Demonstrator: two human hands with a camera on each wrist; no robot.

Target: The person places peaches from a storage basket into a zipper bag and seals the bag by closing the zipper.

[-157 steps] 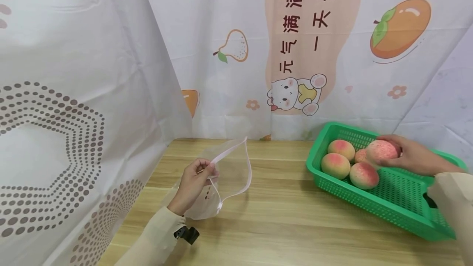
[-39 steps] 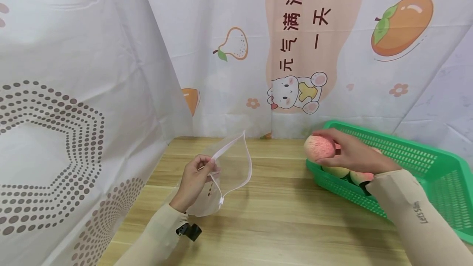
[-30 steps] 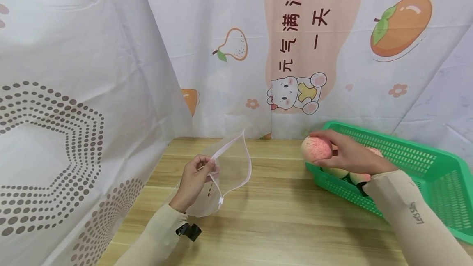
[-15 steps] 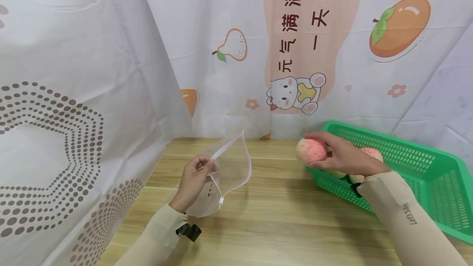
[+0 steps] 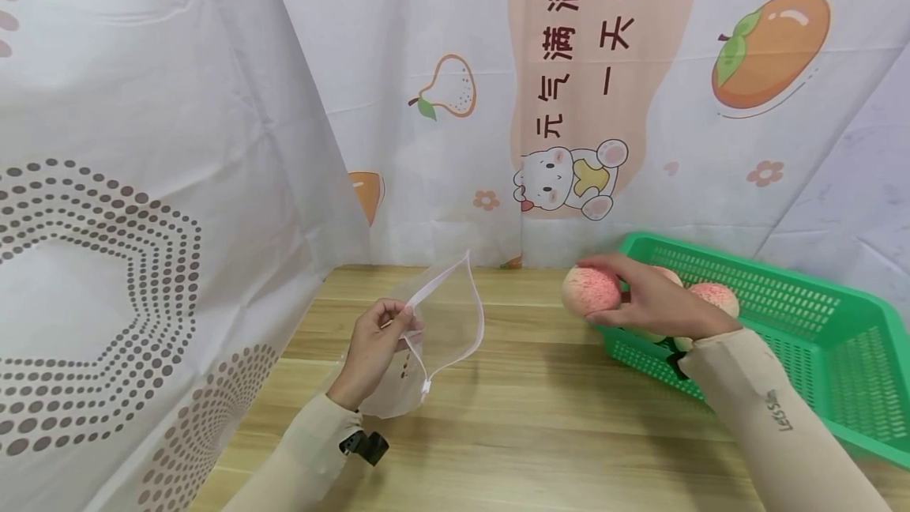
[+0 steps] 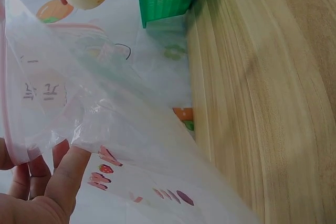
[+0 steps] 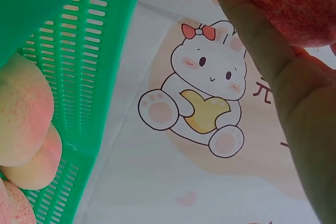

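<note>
My left hand (image 5: 373,350) pinches the rim of a clear zip bag (image 5: 451,318), whose mouth gapes toward the right. In the left wrist view the bag (image 6: 142,145) shows small printed pictures, and thumb and fingers (image 6: 68,174) grip its pinkish zip edge. My right hand (image 5: 650,295) holds a pink and cream peach (image 5: 590,291) just past the left end of the green basket (image 5: 853,385), above the table. The right wrist view shows part of that peach (image 7: 294,9) under the fingers. Other peaches (image 5: 714,299) sit in the basket's left end, partly hidden by the right hand.
The green basket rests at the right of the wooden table (image 5: 512,433), near the back cloth (image 5: 441,180). A patterned cloth (image 5: 235,141) hangs along the left side. A black strap device (image 5: 364,446) is on the left wrist.
My right hand has lifted the peach from the basket and carried it left past its end, slowing lately. The left hand keeps the bag in almost the same place.
</note>
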